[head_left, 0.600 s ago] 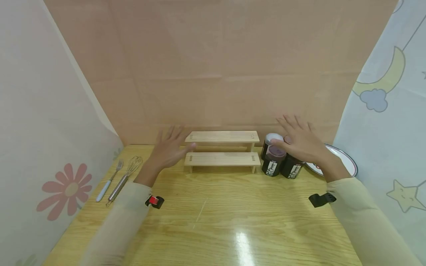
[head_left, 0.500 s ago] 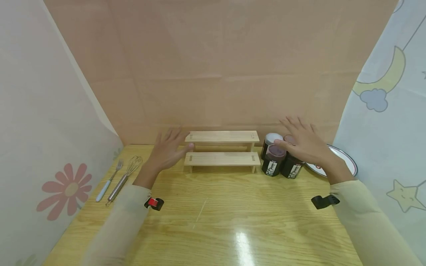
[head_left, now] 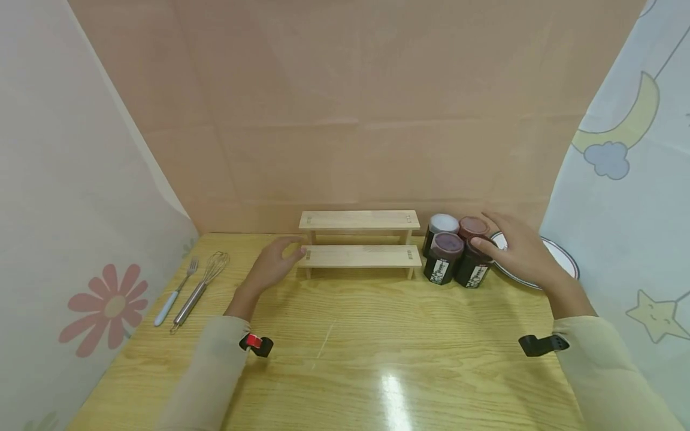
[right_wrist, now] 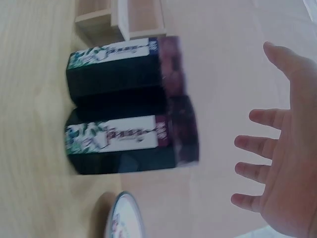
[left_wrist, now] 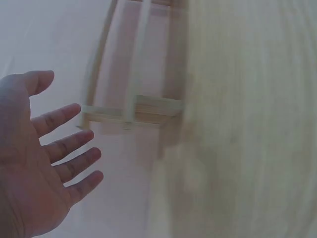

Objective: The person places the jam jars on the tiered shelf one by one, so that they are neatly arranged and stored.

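My left hand (head_left: 274,263) hovers at the left end of a two-step wooden rack (head_left: 360,256), its thumb and fingers bowed apart in the head view. The left wrist view shows its fingers spread with nothing in them, the rack beyond. On the right, my right hand (head_left: 520,254) reaches over a cluster of dark jars, its thumb overlapping the front right jar (head_left: 471,274). Beside that jar stand one with a purple lid (head_left: 447,243), one with a whitish lid (head_left: 444,223) and one with a reddish-brown lid (head_left: 474,225). In the right wrist view the fingers are apart from the labelled jars (right_wrist: 129,134).
A fork (head_left: 175,293) with a pale handle and a whisk (head_left: 199,293) lie on the left of the wooden table (head_left: 356,347). Partly behind my right hand is a white plate (head_left: 563,257) with a dark rim. Cloth walls stand at the back and both sides.
Both hands have come down from a raised, spread pose. The right hand has also shifted right, uncovering the jar lids. The left hand's fingers have bent toward its thumb. The objects stay put.
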`<state>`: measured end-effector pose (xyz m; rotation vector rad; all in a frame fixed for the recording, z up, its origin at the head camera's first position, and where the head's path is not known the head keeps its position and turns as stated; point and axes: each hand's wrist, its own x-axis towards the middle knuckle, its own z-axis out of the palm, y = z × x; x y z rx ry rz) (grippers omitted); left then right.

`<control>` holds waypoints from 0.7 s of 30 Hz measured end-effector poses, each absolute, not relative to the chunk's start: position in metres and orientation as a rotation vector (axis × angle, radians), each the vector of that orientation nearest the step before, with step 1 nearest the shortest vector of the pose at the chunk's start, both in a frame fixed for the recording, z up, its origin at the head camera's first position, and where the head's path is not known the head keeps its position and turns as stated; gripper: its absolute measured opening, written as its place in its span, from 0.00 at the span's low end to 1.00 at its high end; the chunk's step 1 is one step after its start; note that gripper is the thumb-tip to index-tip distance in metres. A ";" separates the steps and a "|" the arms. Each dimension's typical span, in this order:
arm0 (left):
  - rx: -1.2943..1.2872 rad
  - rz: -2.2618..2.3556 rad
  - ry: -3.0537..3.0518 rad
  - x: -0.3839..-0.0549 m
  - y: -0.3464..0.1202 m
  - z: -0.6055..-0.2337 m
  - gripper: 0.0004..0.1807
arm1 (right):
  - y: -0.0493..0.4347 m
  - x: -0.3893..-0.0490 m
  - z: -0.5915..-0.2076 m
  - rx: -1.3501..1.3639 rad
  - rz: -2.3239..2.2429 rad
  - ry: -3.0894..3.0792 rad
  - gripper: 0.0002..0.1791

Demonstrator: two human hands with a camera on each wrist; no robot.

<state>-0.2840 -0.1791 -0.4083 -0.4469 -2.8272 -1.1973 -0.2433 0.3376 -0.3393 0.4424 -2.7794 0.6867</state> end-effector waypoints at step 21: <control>-0.169 -1.603 -2.565 -0.300 -0.167 -0.467 0.20 | 0.360 -0.244 -0.408 0.170 0.947 -2.778 0.46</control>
